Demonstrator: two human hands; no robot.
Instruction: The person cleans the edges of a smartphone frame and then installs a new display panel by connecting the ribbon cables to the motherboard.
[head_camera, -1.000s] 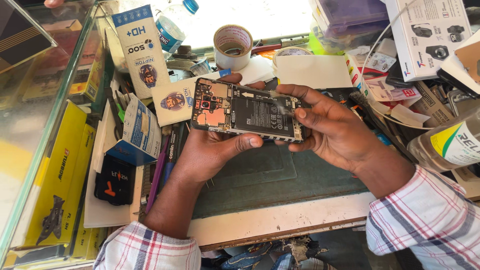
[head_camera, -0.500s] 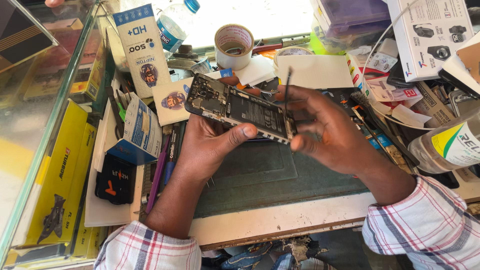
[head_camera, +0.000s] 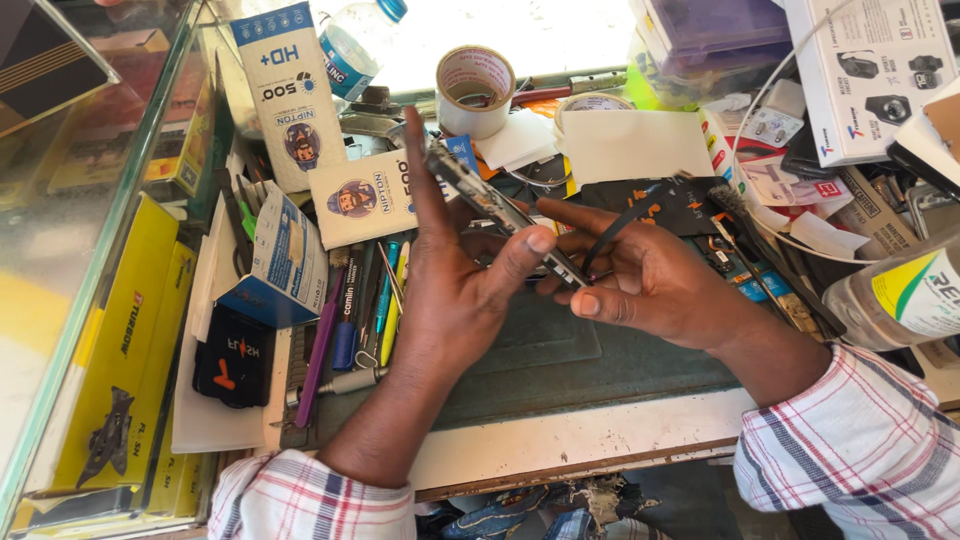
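Left hand (head_camera: 455, 290) gripped the opened dark slab phone (head_camera: 500, 213), now turned edge-on above the grey-green mat (head_camera: 560, 360); right hand (head_camera: 645, 285) pinched a thin black tool (head_camera: 625, 222).

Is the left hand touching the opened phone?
Touching. The head view shows the left hand gripping the phone edge-on, its thumb pressed on one side and fingers behind it.
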